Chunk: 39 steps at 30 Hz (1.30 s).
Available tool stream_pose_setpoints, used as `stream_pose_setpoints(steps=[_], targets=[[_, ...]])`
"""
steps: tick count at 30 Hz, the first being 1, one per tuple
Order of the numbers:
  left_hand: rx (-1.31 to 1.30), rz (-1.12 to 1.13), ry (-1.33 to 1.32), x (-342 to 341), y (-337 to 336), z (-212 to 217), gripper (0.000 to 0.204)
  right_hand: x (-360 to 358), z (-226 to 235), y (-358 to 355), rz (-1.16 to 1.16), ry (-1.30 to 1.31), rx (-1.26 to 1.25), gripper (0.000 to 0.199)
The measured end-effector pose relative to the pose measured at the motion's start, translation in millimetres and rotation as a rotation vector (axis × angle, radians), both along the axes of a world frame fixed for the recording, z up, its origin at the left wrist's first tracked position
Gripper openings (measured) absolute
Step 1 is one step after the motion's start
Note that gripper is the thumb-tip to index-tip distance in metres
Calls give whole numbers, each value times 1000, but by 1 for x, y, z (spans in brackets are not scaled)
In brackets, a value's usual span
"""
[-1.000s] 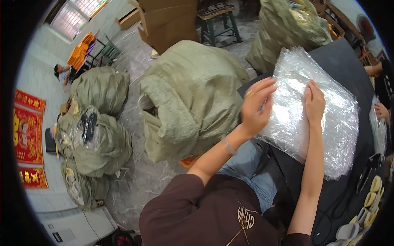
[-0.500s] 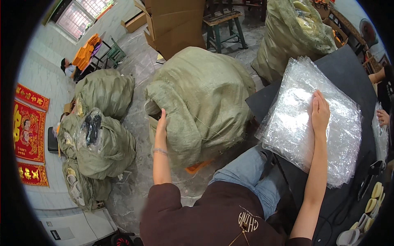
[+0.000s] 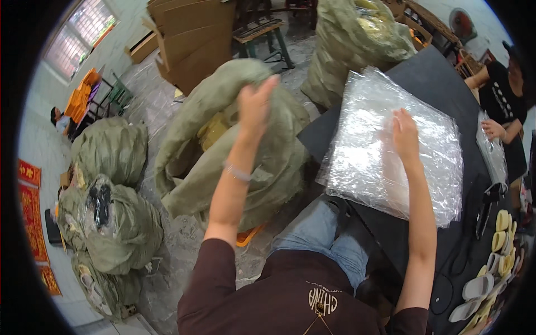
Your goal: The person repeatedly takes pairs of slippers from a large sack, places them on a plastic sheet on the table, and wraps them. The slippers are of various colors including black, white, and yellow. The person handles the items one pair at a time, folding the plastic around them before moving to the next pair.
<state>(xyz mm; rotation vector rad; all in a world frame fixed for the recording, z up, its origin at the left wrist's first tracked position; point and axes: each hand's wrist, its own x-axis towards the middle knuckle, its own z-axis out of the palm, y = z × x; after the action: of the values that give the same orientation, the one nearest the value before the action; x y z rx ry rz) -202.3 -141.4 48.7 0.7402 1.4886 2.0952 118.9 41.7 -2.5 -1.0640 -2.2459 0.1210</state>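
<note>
left hand (image 3: 255, 106) raised, fingers loose, over open green sack (image 3: 234, 145) at frame centre | right hand (image 3: 406, 135) flat, released, on plastic bag stack (image 3: 391, 145) | stack on desk (image 3: 435, 72), long axis upper-left to lower-right

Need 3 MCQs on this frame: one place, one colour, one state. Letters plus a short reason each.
1. Where is the right hand?
A. flat on the stack of clear plastic bags
B. on the floor
C. in a carton

2. What colour is the big woven sack by the left hand?
A. red
B. olive green
C. white

3. How is the sack's mouth?
A. tied
B. open
C. taped

Key: 1 A, the palm lies on the plastic on the black table. 2 B, its fabric is dull green. 3 B, the top gapes, showing yellowish contents.
</note>
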Motion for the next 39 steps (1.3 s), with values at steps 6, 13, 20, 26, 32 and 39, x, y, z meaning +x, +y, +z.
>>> stream_pose_setpoints(steps=[6, 13, 20, 26, 32, 39], targets=[[-211, -119, -12, 34, 74, -87, 44, -87, 86, -86, 445, 167, 204, 24], [-42, -319, -361, 57, 8, -134, 29, -179, 12, -114, 886, -311, 119, 27], [-323, 896, 334, -76, -95, -165, 29, -169, -4, -106, 747, -234, -56, 33], [-403, 467, -681, -190, -137, -269, 41, -174, -5, -102, 751, -216, -43, 27], [-351, 556, -363, -196, -175, -241, 20, -176, -8, -102, 796, -223, -21, 27], [-143, 537, -338, -162, -338, -127, 32, -174, -17, -104, 739, -434, 111, 34]])
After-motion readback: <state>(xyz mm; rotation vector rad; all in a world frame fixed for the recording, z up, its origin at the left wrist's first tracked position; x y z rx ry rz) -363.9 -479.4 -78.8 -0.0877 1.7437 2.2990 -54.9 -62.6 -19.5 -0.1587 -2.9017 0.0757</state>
